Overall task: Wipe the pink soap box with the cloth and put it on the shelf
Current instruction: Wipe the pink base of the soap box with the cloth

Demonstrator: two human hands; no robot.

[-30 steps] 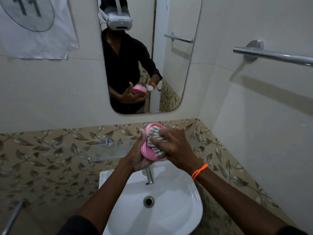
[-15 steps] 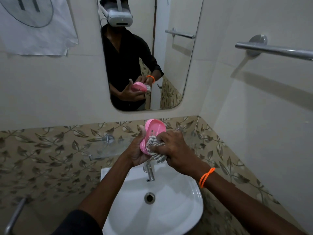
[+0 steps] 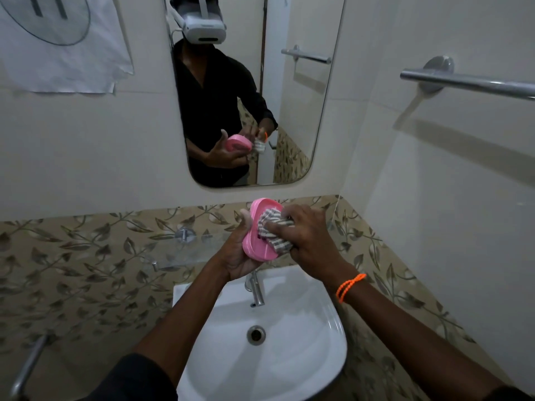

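My left hand grips the pink soap box from below and behind, tilted so its face points toward me, above the tap. My right hand holds a bunched grey-and-white striped cloth and presses it against the middle of the box's face. The cloth covers part of the box. A clear glass shelf juts from the leaf-patterned tiles to the left of my hands, at about their height.
A white basin with a chrome tap lies below my hands. A mirror hangs on the wall ahead. A chrome towel rail crosses the right wall. A paper sheet is stuck at the upper left. Another chrome bar sits at the lower left.
The cloth slid down to the box's lower end half a second ago and is now back up on the middle of its face. My left hand keeps holding the box.
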